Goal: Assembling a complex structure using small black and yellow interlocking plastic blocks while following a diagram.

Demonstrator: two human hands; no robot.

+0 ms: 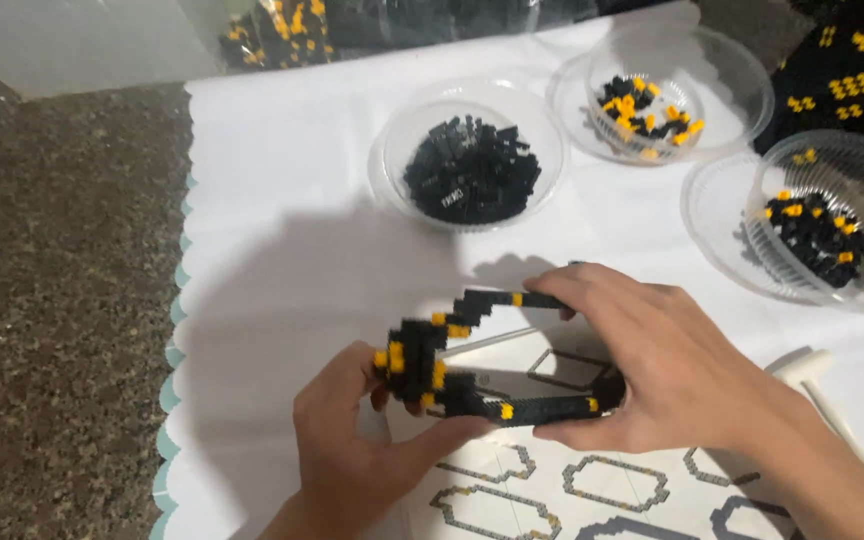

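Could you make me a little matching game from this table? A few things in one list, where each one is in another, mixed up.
Things:
1. brick model
2. bowl of all-black bricks
3. small white mallet
4. printed sheet

Places:
A. flat on the white cloth, under the hands
B. held between the left hand and the right hand
C. far side of the cloth, near its middle
D. on the cloth by the right forearm

Pairs: 1-B, 2-C, 3-D, 4-A
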